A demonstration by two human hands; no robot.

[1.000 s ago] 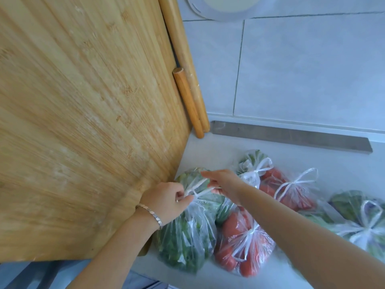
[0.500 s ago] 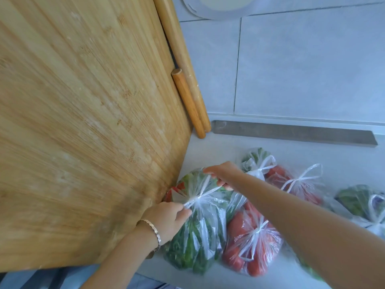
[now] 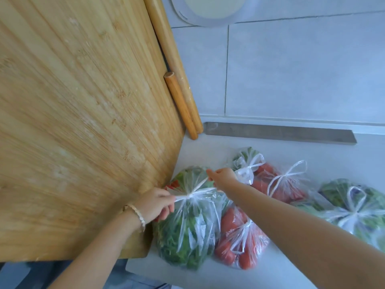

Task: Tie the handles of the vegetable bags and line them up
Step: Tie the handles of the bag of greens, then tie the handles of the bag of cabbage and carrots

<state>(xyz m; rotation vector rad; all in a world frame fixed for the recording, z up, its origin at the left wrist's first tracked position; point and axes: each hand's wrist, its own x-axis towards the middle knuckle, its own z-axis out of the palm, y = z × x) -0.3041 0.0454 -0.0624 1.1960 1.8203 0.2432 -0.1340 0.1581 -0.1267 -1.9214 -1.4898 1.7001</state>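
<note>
The left hand [image 3: 155, 203] pinches one handle of the greens bag [image 3: 187, 230] just right of its knuckles, pulling outward so the knot cinches. Beyond the knot, the right hand [image 3: 221, 177] grips the other handle, pulling opposite (likely tightening). Right of that hand sit tied bags [image 3: 281, 184].

Cutting board [image 3: 83, 122] walls off left, tied bags [image 3: 287, 184] crowd mid/right; bare counter [image 3: 291, 151] free behind, twd wall.
</note>
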